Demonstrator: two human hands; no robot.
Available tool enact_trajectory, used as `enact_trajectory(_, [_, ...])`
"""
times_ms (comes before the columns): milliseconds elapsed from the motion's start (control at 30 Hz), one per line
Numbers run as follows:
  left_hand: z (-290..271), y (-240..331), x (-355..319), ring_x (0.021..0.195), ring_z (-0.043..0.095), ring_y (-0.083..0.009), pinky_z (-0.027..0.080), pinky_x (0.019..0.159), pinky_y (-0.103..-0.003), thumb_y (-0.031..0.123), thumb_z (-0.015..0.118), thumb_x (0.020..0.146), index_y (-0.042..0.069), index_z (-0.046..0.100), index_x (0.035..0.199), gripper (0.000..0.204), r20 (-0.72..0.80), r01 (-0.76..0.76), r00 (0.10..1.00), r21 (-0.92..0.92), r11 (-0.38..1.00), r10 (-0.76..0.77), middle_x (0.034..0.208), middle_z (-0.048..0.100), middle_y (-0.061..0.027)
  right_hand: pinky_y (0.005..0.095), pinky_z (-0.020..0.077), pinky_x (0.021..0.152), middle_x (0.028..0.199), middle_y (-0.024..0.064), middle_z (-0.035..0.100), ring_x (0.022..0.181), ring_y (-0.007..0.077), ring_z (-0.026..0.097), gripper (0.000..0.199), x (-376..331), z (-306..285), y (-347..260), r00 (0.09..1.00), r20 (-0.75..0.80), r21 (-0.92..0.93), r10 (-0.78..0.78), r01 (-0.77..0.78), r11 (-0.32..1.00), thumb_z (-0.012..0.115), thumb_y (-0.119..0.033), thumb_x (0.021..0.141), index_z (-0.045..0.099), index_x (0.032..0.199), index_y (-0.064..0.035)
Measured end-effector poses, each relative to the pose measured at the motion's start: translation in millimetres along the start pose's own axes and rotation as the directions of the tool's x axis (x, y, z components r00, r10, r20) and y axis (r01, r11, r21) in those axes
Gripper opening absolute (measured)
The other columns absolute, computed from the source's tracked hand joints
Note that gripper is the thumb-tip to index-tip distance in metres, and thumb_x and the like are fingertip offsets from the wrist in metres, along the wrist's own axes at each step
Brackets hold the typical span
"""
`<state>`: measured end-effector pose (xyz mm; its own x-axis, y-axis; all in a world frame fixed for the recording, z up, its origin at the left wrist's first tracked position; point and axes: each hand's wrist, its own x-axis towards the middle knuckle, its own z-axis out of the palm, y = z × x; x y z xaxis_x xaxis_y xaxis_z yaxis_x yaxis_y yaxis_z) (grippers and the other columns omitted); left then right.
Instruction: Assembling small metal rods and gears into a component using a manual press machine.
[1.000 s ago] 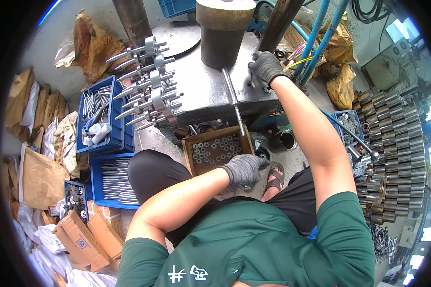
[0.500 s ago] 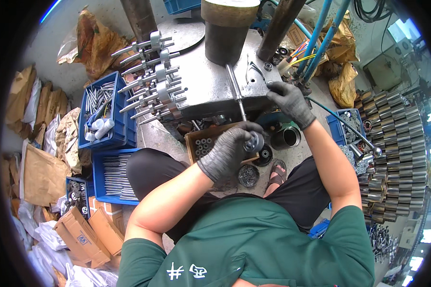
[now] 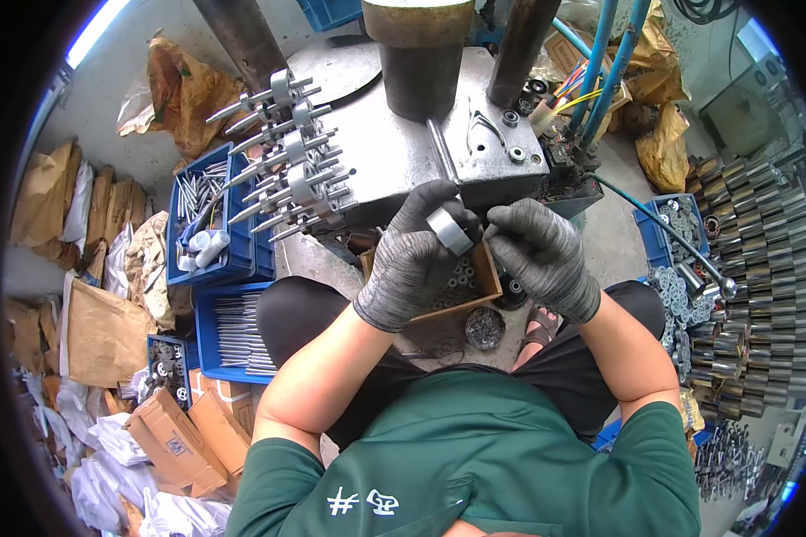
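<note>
My left hand (image 3: 403, 264), in a dark grey glove, is closed around a metal shaft with a round end cap. The silver cap (image 3: 450, 231) shows between its fingers, and the shaft (image 3: 441, 150) rises beyond them over the front of the steel press bench (image 3: 367, 170). Beside the cap, my gloved right hand (image 3: 546, 259) has its fingers curled inward and pinched. Whatever those fingers hold, if anything, is hidden. Small bearings (image 3: 517, 154) and open pliers (image 3: 486, 128) lie on the bench's right part.
Capped shafts (image 3: 291, 170) are stacked at the bench's left edge. Blue bins (image 3: 208, 336) with metal rods stand at left. Below my hands sits a box (image 3: 485, 285) of small rings. Metal cylinders (image 3: 761, 268) are piled at right, and a thick press ram (image 3: 421, 80) stands above the bench.
My right hand has come from the bench's right corner, by the bearings, down beside my left hand. My left hand has moved up and slightly left, turning the cap's side into view.
</note>
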<state>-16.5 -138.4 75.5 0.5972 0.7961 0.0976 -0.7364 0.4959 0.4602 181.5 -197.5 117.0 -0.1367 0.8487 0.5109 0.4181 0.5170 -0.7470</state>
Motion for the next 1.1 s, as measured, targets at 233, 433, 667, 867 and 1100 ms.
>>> enact_trajectory(233, [2.5,-6.9,8.1,0.112,0.064,-0.0227,0.052,0.103,-0.038,-0.004,0.070,0.080,0.006,0.053,0.136,0.059,-0.045,-0.037,0.998,0.098,0.994,0.041,0.119,0.064,-0.0106,0.0286,0.0548,0.080,0.095,0.0058,0.069,0.089,0.0128,0.066,0.026,6.4,15.0,0.7,0.992,-0.092,0.188,0.092,-0.073,0.979,0.073,0.004,0.089,0.067,0.114,-0.0028])
enact_trajectory(433, [8.4,-10.6,9.9,0.106,0.063,-0.0139,0.056,0.093,-0.028,0.000,0.062,0.096,0.003,0.053,0.131,0.036,-0.059,-0.022,0.993,0.763,0.646,0.103,0.118,0.063,-0.0081,0.0266,0.0569,0.082,0.101,0.0053,0.072,0.089,0.0100,0.067,0.020,16.9,6.6,15.3,0.867,-0.020,0.581,0.499,-0.396,0.711,0.071,-0.002,0.094,0.067,0.113,-0.0012])
enact_trajectory(667, [2.6,-5.2,7.4,0.098,0.070,-0.0231,0.061,0.085,-0.037,0.013,0.068,0.098,0.007,0.053,0.133,0.039,-0.133,0.048,0.991,0.351,0.935,-0.001,0.118,0.063,-0.0110,0.0307,0.0576,0.071,0.090,0.0117,0.072,0.077,0.0172,0.069,0.026,43.4,10.2,69.8,0.789,-0.090,0.257,0.607,-0.571,0.780,0.068,-0.018,0.095,0.067,0.113,0.0008])
enact_trajectory(867, [-9.7,0.3,13.7,0.086,0.069,-0.0225,0.058,0.072,-0.034,0.033,0.067,0.098,0.003,0.059,0.121,0.039,-0.110,-0.052,0.989,0.337,0.940,0.094,0.106,0.065,-0.0115,0.0487,0.0582,0.081,0.108,0.0264,0.066,0.093,0.0408,0.072,0.057,71.6,49.9,83.6,0.914,0.014,-0.676,0.406,-0.291,0.678,0.073,-0.050,0.088,0.065,0.118,-0.0031])
enact_trajectory(1100, [-34.0,7.0,18.7,0.078,0.066,-0.0227,0.054,0.065,-0.032,0.044,0.059,0.099,0.004,0.062,0.116,0.043,-0.319,0.091,0.948,0.247,0.965,-0.008,0.105,0.066,-0.0124,0.0516,0.0563,0.085,0.102,0.0277,0.066,0.094,0.0438,0.069,0.045,83.4,57.8,105.4,0.895,0.021,-0.689,0.446,-0.310,0.655,0.073,-0.036,0.085,0.066,0.108,0.0011])
